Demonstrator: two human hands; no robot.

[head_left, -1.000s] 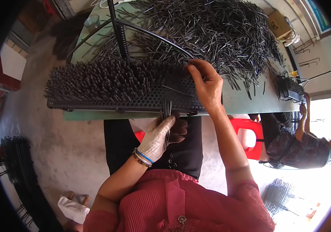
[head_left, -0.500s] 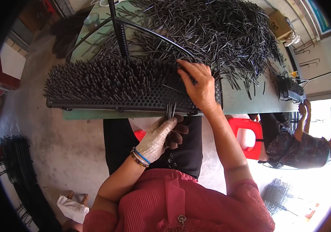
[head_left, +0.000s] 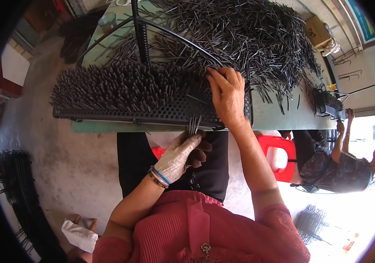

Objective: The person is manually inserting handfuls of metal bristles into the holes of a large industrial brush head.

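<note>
My left hand [head_left: 183, 155], in a pale glove with dark fingers, grips a small bundle of thin dark strips [head_left: 192, 124] standing upright at the table's near edge. In front of me lies a long black perforated panel [head_left: 170, 113]. Dense upright dark strips [head_left: 113, 87] fill its left and middle holes, while many holes show bare along its near side and toward the right. My bare right hand [head_left: 229, 98] is over the panel's right end, thumb and fingers brought together at its far side. What they pinch is too small and dark to make out.
A large heap of loose dark strips [head_left: 257, 39] covers the far part of the green table [head_left: 275, 118]. A black metal frame [head_left: 142, 44] rises behind the panel. To the right, another person [head_left: 341, 168] works at a similar panel [head_left: 328, 103] beside a red stool [head_left: 279, 153].
My right hand's fingers have drawn together and shifted slightly right over the panel. My left hand still grips its bundle in nearly the same place.
</note>
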